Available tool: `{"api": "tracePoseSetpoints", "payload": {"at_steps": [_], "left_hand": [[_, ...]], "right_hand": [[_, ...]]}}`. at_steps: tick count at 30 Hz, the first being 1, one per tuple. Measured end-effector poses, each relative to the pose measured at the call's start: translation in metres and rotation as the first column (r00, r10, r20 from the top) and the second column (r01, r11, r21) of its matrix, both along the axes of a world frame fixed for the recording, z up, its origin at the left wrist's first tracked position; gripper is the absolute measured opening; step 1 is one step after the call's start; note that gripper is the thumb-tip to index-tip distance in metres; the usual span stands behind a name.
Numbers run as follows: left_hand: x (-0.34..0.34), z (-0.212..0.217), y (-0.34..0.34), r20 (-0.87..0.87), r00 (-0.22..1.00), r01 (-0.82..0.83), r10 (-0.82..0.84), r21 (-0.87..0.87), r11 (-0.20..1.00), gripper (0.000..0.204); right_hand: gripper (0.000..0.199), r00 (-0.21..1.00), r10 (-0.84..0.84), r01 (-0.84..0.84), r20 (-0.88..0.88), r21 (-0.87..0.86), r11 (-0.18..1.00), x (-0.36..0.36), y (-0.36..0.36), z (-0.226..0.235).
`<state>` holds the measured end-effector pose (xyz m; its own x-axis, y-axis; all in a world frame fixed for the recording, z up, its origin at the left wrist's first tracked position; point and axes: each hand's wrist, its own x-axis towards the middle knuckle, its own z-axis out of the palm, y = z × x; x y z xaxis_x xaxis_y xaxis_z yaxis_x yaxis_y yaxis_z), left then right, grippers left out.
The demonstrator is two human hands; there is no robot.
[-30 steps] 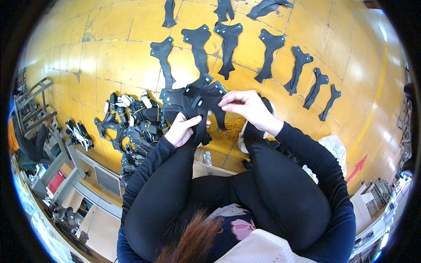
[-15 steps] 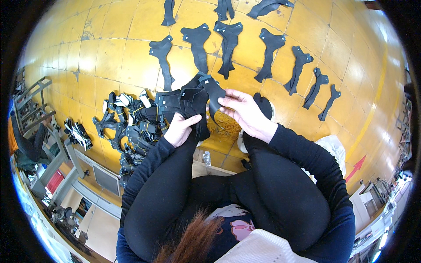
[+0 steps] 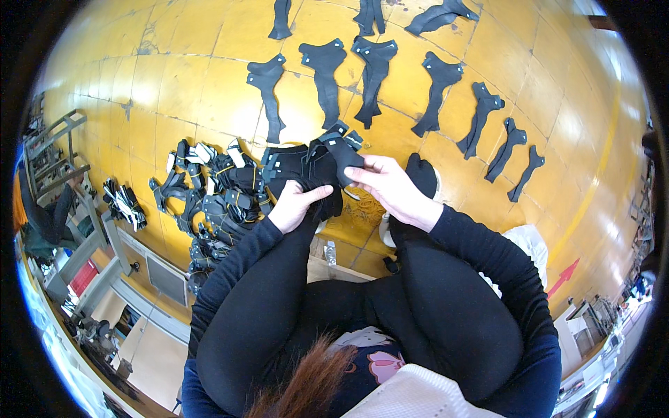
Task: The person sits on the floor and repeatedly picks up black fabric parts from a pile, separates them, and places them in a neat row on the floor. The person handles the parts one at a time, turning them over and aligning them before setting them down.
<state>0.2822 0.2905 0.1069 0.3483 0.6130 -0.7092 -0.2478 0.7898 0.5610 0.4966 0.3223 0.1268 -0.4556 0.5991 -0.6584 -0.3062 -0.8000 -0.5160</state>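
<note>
Starting at the left, a loose pile (image 3: 209, 202) of black strapped parts lies on the yellow floor (image 3: 174, 90), near enough that a dropped piece could tangle into it. The left hand (image 3: 296, 205) has its fingers closed on a stack (image 3: 300, 171) of black cutouts held above the floor; a slack grip could let them fan out. The right hand (image 3: 394, 188) pinches the top piece (image 3: 346, 155), which might drag its neighbour along. Far right, a row (image 3: 481, 122) of laid-out cutouts could be disturbed.

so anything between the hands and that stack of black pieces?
Nothing visible. Both hands are already on the stack of black pieces: the left hand grips its lower edge and the right hand pinches the top piece.
</note>
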Motion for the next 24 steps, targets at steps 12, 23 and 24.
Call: {"api": "tracePoseSetpoints", "payload": {"at_steps": [12,23,24], "left_hand": [[-0.003,0.001,0.004,0.051,0.992,-0.114,0.114,-0.006,0.993,0.028],[-0.005,0.003,0.006,0.061,0.985,-0.157,0.160,-0.052,0.986,0.028],[-0.005,0.003,0.005,0.053,0.985,-0.164,0.167,-0.055,0.985,0.028]], "right_hand": [[0.027,0.920,-0.365,0.307,-0.146,-0.313,0.899,0.014,0.012,-0.006],[0.024,0.940,-0.281,0.168,-0.192,-0.456,0.874,0.049,0.000,-0.050],[0.023,0.931,-0.304,0.179,-0.202,-0.473,0.863,0.047,0.002,-0.049]]}}
